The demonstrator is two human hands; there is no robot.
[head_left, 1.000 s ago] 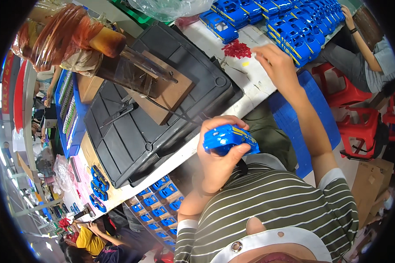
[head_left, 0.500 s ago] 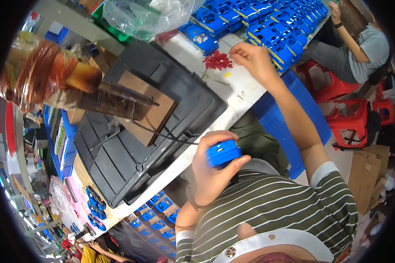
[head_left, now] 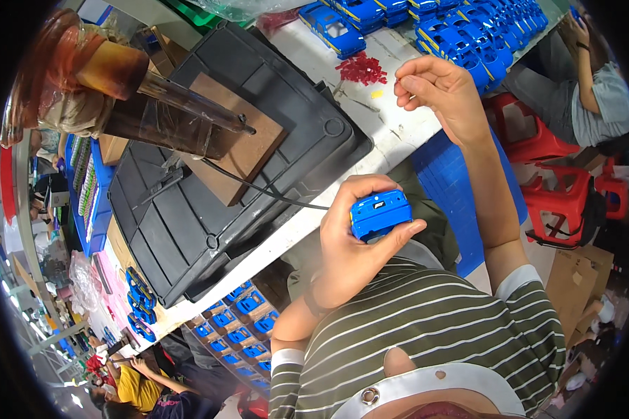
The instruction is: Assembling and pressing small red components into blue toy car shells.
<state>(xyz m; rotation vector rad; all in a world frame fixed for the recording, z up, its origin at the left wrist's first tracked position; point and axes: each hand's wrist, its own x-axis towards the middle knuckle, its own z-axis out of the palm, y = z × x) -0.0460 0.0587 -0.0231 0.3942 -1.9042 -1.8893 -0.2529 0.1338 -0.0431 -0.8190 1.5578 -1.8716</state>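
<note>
My left hand is closed around a blue toy car body, one end of it turned up toward me, above my lap. My right hand is raised over the table's near edge, thumb and index finger pinched together. A speck of red shows at those fingertips, apparently one small red plastic piece. Just left of that hand, a pile of small red plastic pieces lies on the white table, with a yellow bit beside it. Another blue car body stands behind the pile.
Rows of blue car bodies fill the far right. A black lidded crate carries a wooden block under a tape-wrapped tool. Boxed blue cars sit lower left. Another person sits near red stools.
My right hand has lifted away from the red pile, its fingers pinched. The left hand has turned the blue car body slightly, so its end faces up more. The whole view has shifted a little.
</note>
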